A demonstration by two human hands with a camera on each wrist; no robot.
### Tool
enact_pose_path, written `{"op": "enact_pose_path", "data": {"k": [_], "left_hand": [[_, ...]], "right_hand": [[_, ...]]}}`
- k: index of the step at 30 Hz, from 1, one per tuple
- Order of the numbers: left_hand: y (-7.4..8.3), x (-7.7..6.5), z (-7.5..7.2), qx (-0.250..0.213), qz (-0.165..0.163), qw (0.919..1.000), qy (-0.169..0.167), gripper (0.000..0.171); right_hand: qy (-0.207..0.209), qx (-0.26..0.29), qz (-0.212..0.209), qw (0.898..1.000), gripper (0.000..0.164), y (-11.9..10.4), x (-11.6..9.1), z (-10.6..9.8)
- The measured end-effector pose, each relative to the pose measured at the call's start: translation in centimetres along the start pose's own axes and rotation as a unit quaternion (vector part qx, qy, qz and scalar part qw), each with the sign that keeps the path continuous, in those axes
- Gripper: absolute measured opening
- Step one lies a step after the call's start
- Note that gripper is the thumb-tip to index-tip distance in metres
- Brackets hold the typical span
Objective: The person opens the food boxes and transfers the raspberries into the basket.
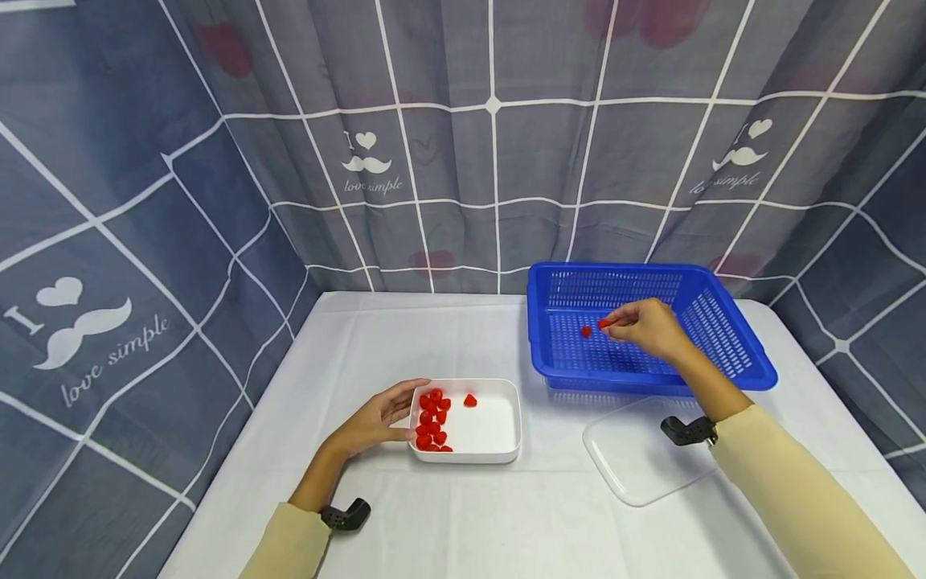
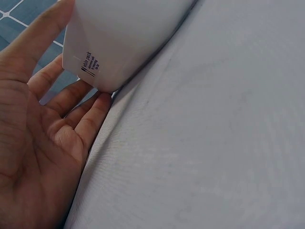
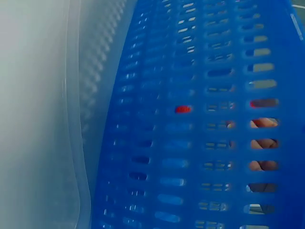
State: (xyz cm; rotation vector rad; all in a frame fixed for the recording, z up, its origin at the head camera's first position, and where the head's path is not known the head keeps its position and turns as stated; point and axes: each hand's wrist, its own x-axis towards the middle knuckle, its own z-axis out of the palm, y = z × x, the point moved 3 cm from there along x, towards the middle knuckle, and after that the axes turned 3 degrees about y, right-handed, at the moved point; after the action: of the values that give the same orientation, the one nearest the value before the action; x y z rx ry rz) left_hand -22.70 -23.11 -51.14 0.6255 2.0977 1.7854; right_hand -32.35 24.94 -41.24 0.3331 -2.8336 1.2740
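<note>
My right hand [image 1: 649,328] pinches a red raspberry [image 1: 604,324] between thumb and fingertips, low inside the blue basket [image 1: 752,354]. Another raspberry [image 1: 585,331] lies on the basket floor just left of those fingertips. My left hand [image 1: 376,420] holds the left end of a white plastic container [image 1: 492,461], thumb toward its front corner and fingers toward the back one. Several raspberries cluster along the container's left side, and a single raspberry [image 1: 470,400] sits apart from them. In the right wrist view, the slotted basket wall [image 3: 157,119] hides most of the right hand.
A clear plastic lid [image 1: 629,466] lies on the white tablecloth [image 1: 463,515] in front of the basket, under the right forearm. Dark gridded curtains [image 1: 448,161] hang behind the table and along both sides.
</note>
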Motion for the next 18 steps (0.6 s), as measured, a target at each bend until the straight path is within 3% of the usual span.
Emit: {"op": "enact_pose_path", "data": {"k": [18], "left_hand": [[0.1, -0.1, 0.0, 0.005, 0.000, 1.0000, 0.000, 0.084]], "right_hand": [[-0.077, -0.085, -0.006, 0.993, 0.012, 2.4, 2.1, 1.1]]}}
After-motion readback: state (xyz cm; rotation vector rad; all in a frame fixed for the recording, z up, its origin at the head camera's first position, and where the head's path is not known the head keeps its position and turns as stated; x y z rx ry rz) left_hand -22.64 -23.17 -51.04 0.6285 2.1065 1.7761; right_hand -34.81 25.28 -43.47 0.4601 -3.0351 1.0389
